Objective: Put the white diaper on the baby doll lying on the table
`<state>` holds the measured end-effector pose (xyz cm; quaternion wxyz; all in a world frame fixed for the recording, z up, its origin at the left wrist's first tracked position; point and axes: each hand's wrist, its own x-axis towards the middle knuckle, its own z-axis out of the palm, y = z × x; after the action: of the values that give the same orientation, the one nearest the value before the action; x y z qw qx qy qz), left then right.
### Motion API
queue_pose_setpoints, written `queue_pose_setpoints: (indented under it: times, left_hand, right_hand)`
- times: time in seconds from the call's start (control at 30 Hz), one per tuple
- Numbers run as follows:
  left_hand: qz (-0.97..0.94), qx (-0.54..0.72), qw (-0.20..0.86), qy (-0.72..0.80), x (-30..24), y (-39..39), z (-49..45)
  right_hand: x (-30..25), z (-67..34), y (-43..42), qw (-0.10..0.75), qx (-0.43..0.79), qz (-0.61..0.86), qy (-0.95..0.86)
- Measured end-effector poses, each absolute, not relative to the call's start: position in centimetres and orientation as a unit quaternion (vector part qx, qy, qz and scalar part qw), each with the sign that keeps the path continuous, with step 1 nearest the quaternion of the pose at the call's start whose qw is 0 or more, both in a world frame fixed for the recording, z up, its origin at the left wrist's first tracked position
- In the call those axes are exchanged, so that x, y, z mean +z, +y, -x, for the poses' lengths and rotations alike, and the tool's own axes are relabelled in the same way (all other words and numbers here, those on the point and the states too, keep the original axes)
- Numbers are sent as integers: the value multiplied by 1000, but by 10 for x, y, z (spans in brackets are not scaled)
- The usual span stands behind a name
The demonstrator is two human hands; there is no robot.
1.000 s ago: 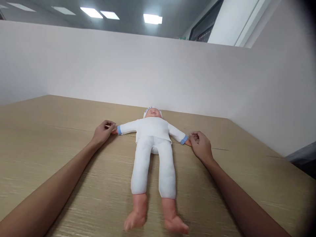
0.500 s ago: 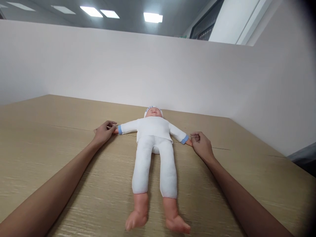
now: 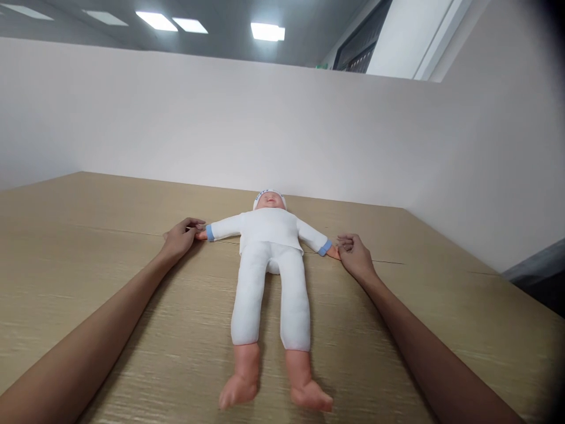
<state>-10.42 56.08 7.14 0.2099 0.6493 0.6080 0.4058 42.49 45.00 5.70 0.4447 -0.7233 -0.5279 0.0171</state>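
Note:
A baby doll lies on its back on the wooden table, head away from me and bare feet towards me. It wears a white top with blue cuffs, white trousers and a white cap with blue marks. Both its arms are stretched out sideways. On the left, my left hand is closed round the doll's small hand, beside the blue cuff. On the right, my right hand has its curled fingers on the doll's other hand. My thumbs are partly hidden.
A pale partition wall rises behind the table and continues along the right. Thin seams run across the tabletop. A dark object shows past the table's right edge. Ceiling lights are visible above the wall.
The whole view has shifted slightly, so everything sits a little further left. The right hand's fingers look slightly less tucked in. The doll's pose is about the same.

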Motion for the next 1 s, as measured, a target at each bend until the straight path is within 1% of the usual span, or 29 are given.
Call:
queue_pose_setpoints:
  times: [0.17,0.3,0.53,0.83,1.0]
  left_hand:
    - [-657,398,201,608,73,560,103]
    - [-676,393,195,592,79,555,99]
    - [-771,332,130,528,77,549,92]
    - [-790,323,100,511,69,560,98]
    - [-792,325,101,507,69,560,98]
  right_hand:
    - [58,-425,451,437,5,714,-548]
    - [69,-414,445,429,-26,683,-591]
    - [84,-386,432,373,-41,607,-701]
    - [82,-390,436,384,-43,606,-696]
    - [82,-388,435,369,-68,611,-696]
